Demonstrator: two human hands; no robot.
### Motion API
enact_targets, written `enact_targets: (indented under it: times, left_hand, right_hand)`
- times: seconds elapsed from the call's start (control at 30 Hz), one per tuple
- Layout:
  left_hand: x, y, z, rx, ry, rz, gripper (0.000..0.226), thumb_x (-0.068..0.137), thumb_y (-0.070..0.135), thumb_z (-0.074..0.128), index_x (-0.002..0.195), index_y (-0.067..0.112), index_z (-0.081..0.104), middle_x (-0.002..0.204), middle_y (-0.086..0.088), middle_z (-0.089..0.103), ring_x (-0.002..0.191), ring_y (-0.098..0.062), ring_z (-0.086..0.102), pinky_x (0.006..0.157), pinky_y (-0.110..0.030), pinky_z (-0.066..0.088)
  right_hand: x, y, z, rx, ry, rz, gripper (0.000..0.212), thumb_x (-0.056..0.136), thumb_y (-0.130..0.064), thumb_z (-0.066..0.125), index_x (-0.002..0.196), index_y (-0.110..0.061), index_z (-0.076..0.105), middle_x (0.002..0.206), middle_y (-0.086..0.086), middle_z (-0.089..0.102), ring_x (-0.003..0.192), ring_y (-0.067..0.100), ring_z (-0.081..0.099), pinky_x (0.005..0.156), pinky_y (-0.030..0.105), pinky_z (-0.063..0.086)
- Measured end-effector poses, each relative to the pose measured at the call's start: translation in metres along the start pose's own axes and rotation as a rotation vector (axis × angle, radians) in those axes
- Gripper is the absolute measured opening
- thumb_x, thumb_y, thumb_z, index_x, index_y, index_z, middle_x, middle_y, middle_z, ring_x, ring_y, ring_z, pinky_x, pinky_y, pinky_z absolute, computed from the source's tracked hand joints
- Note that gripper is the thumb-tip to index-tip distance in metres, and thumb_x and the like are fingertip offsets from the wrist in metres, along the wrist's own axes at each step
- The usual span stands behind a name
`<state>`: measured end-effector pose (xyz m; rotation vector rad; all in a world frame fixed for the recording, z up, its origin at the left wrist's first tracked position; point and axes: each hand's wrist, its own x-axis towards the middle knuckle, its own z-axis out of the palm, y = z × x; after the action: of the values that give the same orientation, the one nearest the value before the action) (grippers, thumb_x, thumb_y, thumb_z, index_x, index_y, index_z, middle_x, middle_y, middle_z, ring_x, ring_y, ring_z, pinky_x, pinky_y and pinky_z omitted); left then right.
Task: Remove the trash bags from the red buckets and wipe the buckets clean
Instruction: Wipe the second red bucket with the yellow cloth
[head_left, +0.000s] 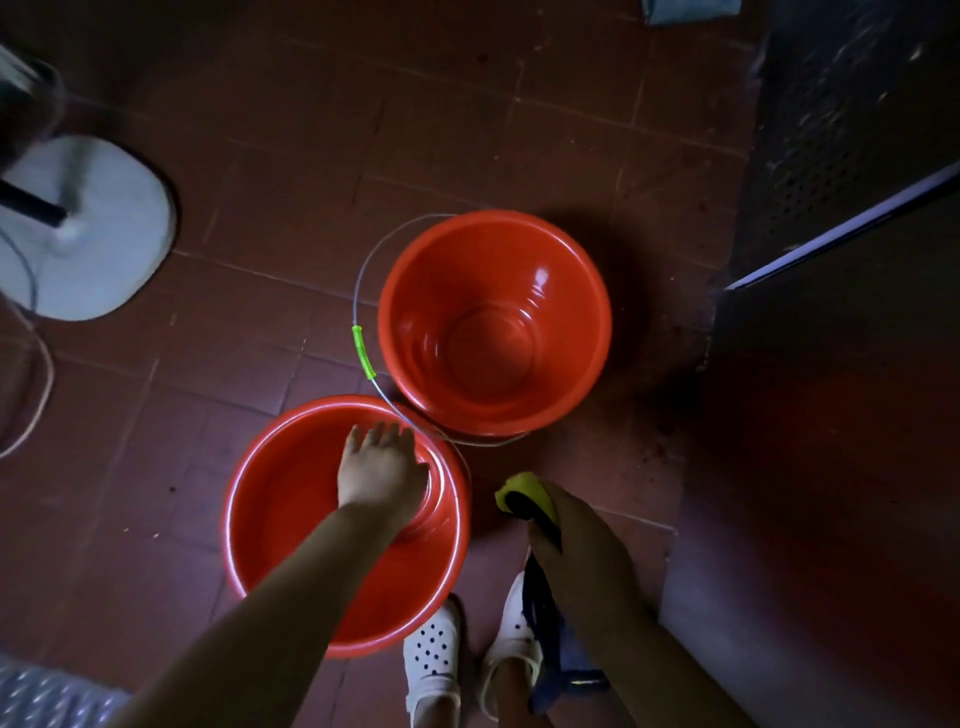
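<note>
Two red buckets (493, 322) | left hand (382, 470) open inside near one | right hand (561, 525) gripping cloth (524, 491)

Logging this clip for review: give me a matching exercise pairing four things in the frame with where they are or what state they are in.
Things:
1. left hand
2. right hand
3. far bucket
4. green grip

Places or states:
A. on the wire handle, left of the far bucket
B. reaching into the near bucket
C. standing empty, no bag inside
D. holding a yellow and dark cloth

Pairs: 1-B, 2-D, 3-C, 4-A
</note>
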<state>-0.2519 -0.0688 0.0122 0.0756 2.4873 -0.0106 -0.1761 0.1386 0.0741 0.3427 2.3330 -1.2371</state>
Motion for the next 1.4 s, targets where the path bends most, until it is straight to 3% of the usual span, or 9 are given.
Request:
enact_targets:
  times: [0.07,0.13,0.2,0.33,0.5,0.63,0.77,1.1,1.4]
  left_hand:
    - [-0.032,-0.026,0.007,-0.128,0.068,-0.111,0.039,0.088,0.037,0.048,0.123,0.020,0.055,0.127,-0.005,0.058,0.122,-0.024,0.048,0.102,-0.034,0.031]
    - [-0.065,-0.051,0.025,-0.239,0.004,-0.263,0.035,0.089,0.035,0.050,0.120,0.019,0.054,0.118,-0.007,0.061,0.111,-0.028,0.054,0.091,-0.035,0.040]
    - [-0.092,-0.073,0.053,-0.321,-0.101,-0.451,0.045,0.088,0.034,0.056,0.127,0.013,0.046,0.122,-0.012,0.056,0.113,-0.033,0.052,0.090,-0.039,0.042]
    - [-0.121,-0.093,0.111,-0.629,-0.136,-0.881,0.060,0.081,0.024,0.069,0.123,-0.004,0.037,0.125,-0.028,0.044,0.118,-0.045,0.043,0.096,-0.051,0.037]
    - [-0.114,-0.099,0.155,-1.063,-0.111,-1.183,0.040,0.082,0.004,0.065,0.110,-0.010,0.041,0.121,-0.037,0.052,0.113,-0.047,0.053,0.092,-0.046,0.042]
    - [-0.115,-0.106,0.166,-1.116,-0.030,-1.223,0.031,0.078,0.003,0.057,0.106,-0.010,0.055,0.108,-0.033,0.061,0.101,-0.045,0.060,0.087,-0.048,0.049]
    - [-0.138,-0.114,0.132,-1.174,0.155,-1.211,0.024,0.077,0.008,0.057,0.100,0.002,0.054,0.103,-0.027,0.063,0.098,-0.043,0.060,0.085,-0.043,0.046]
    - [-0.282,-0.172,-0.014,-0.973,0.334,-1.027,0.015,0.081,0.011,0.057,0.094,0.006,0.052,0.097,-0.025,0.065,0.092,-0.042,0.061,0.074,-0.039,0.043]
    - [-0.399,-0.172,-0.172,-0.955,0.676,-0.783,0.013,0.076,0.011,0.060,0.081,0.006,0.049,0.071,-0.013,0.056,0.077,-0.038,0.056,0.061,-0.033,0.032]
  right_hand:
    - [-0.004,-0.011,0.005,-0.056,-0.019,-0.022,0.065,0.083,-0.009,0.058,0.108,-0.068,0.048,0.116,-0.037,0.055,0.111,-0.017,0.047,0.090,0.001,0.031]
    - [-0.007,-0.019,0.013,-0.125,-0.050,-0.036,0.052,0.085,-0.013,0.058,0.118,-0.053,0.052,0.120,-0.028,0.057,0.113,-0.006,0.052,0.092,0.013,0.038]
    - [-0.008,-0.023,0.024,-0.201,-0.075,-0.031,0.045,0.086,-0.018,0.059,0.126,-0.039,0.053,0.124,-0.014,0.060,0.115,0.009,0.054,0.092,0.026,0.043]
    - [-0.005,-0.023,0.052,-0.314,-0.112,-0.069,0.041,0.088,-0.020,0.060,0.128,-0.028,0.055,0.118,-0.004,0.064,0.109,0.016,0.058,0.080,0.024,0.041]
    - [0.000,-0.020,0.090,-0.439,-0.189,-0.104,0.043,0.088,-0.022,0.061,0.130,-0.019,0.053,0.118,0.003,0.064,0.108,0.022,0.059,0.088,0.031,0.045]
    - [-0.003,-0.024,0.115,-0.590,-0.261,-0.124,0.049,0.089,-0.029,0.058,0.137,-0.024,0.047,0.121,0.004,0.062,0.107,0.024,0.059,0.087,0.031,0.047]
    - [-0.021,-0.051,0.120,-0.665,-0.299,-0.156,0.048,0.089,-0.030,0.057,0.135,-0.026,0.047,0.121,0.002,0.062,0.107,0.025,0.059,0.085,0.032,0.047]
    - [-0.114,-0.193,0.086,-0.858,-0.359,-0.347,0.050,0.094,-0.033,0.050,0.141,-0.028,0.035,0.133,-0.001,0.052,0.116,0.024,0.052,0.087,0.034,0.045]
    - [-0.227,-0.317,0.003,-0.972,-0.223,-0.521,0.049,0.094,-0.031,0.048,0.140,-0.026,0.033,0.139,-0.003,0.047,0.122,0.025,0.046,0.088,0.039,0.045]
